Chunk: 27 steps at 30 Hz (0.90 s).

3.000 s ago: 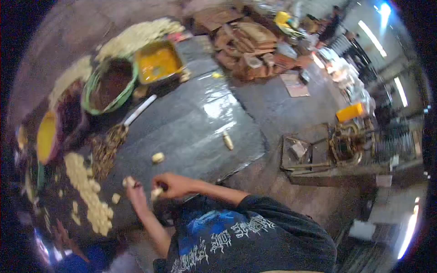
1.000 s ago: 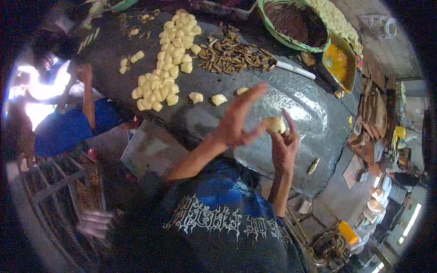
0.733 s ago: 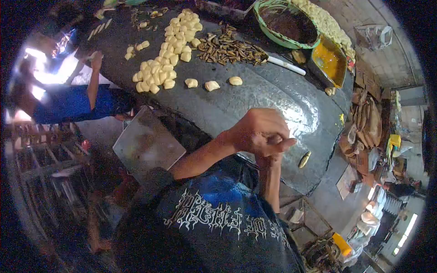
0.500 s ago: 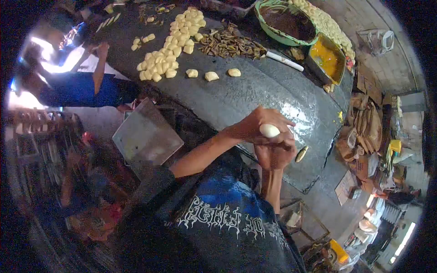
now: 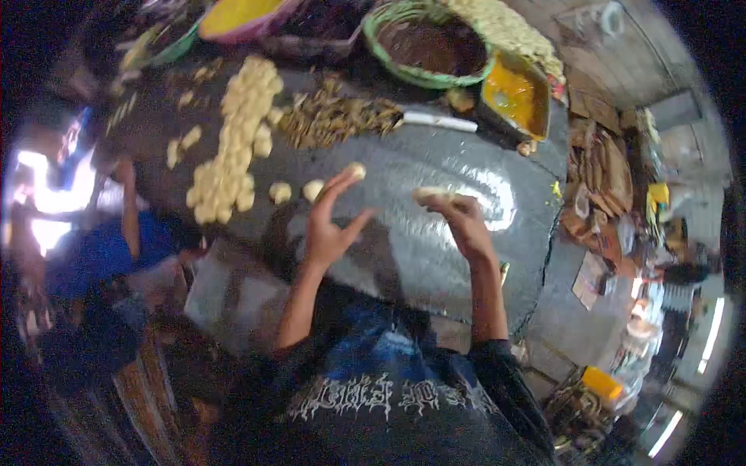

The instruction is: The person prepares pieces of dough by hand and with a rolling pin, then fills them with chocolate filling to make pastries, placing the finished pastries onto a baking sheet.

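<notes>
My left hand [image 5: 330, 227] reaches over the dark table with its thumb spread away from its fingers. Its fingertips touch a small pale dough ball [image 5: 357, 170], the rightmost of a short row. Beside that hand lie another dough ball [image 5: 312, 190] and one more [image 5: 280, 193] further left. My right hand [image 5: 465, 221] pinches a flattened piece of dough [image 5: 429, 192] over the shiny wet part of the table, to the right.
A heap of dough balls [image 5: 233, 155] sits at left, beside dark brown strips [image 5: 338, 116] and a white-handled tool [image 5: 440, 122]. Behind are a green basin [image 5: 373, 46] and a tray of yellow liquid [image 5: 486, 105]. Another person's arm [image 5: 130, 210] is at far left.
My hands were together around a smooth dough ball; they have separated. My left hand has moved left to the dough row, and my right hand now has a flattened piece. The view has shifted.
</notes>
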Each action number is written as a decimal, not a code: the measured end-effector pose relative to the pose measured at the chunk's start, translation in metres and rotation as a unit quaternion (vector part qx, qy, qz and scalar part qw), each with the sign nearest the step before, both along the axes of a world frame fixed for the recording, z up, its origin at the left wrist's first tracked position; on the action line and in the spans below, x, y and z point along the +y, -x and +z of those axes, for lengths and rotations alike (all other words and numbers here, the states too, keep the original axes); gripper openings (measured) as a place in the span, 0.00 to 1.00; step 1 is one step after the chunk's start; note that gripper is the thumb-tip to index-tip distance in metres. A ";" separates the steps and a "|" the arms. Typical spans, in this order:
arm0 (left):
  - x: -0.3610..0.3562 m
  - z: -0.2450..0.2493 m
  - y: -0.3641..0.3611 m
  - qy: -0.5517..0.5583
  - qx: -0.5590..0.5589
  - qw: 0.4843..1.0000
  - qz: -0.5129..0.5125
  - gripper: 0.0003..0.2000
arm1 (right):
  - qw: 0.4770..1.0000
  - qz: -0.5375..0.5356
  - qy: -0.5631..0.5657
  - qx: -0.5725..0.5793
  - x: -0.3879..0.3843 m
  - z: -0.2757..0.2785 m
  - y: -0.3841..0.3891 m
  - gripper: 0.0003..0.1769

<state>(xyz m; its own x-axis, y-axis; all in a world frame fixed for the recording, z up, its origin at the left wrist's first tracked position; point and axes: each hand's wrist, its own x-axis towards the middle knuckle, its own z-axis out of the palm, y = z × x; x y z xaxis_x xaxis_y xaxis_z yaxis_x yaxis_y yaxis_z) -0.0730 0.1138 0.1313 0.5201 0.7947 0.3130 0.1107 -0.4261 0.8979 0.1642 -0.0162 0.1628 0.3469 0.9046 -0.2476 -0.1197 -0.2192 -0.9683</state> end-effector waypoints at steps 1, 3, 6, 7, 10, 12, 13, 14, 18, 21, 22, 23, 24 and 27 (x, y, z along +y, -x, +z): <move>0.008 -0.003 0.010 0.022 0.041 0.999 0.012 0.24 | 1.000 0.013 0.022 -0.004 0.015 0.003 -0.006 0.14; 0.025 -0.013 0.025 0.076 0.073 0.994 0.018 0.19 | 0.998 0.021 0.016 -0.061 0.056 0.040 -0.030 0.18; 0.071 -0.050 0.034 0.144 0.110 0.983 -0.011 0.16 | 0.979 -0.003 -0.040 -0.202 0.150 0.057 -0.086 0.18; 0.088 -0.054 0.030 0.130 0.128 0.983 -0.024 0.15 | 0.964 -0.011 -0.051 -0.261 0.180 0.052 -0.108 0.17; 0.122 -0.052 0.022 0.115 0.170 0.977 -0.049 0.14 | 0.824 -0.002 0.006 -0.566 0.270 0.028 -0.175 0.12; 0.138 -0.056 0.014 0.126 0.173 0.975 -0.059 0.13 | 0.734 0.003 -0.097 -0.672 0.320 -0.019 -0.218 0.12; 0.145 -0.057 0.008 0.130 0.172 0.974 -0.063 0.13 | 0.700 0.034 -0.046 -0.712 0.337 -0.030 -0.229 0.09; 0.155 -0.055 0.003 0.133 0.189 0.971 -0.067 0.13 | 0.662 0.066 0.007 -0.746 0.355 -0.042 -0.240 0.10; 0.176 -0.073 -0.010 0.172 0.152 0.970 -0.077 0.11 | 0.564 0.148 0.008 -0.813 0.373 -0.084 -0.248 0.13; 0.183 -0.069 -0.014 0.185 0.146 0.970 -0.058 0.10 | 0.617 0.273 0.130 -0.727 0.364 -0.098 -0.249 0.08; 0.180 -0.067 -0.012 0.197 0.150 0.968 -0.049 0.10 | 0.619 0.291 0.103 -0.722 0.353 -0.097 -0.245 0.08; 0.181 -0.063 -0.011 0.205 0.154 0.966 -0.043 0.10 | 0.621 0.310 0.075 -0.716 0.343 -0.094 -0.241 0.08; 0.181 -0.062 -0.011 0.211 0.156 0.964 -0.040 0.10 | 0.621 0.330 0.048 -0.709 0.334 -0.087 -0.234 0.08; 0.177 -0.068 -0.009 0.193 0.130 0.971 -0.046 0.10 | 0.632 0.373 0.012 -0.679 0.322 -0.057 -0.222 0.10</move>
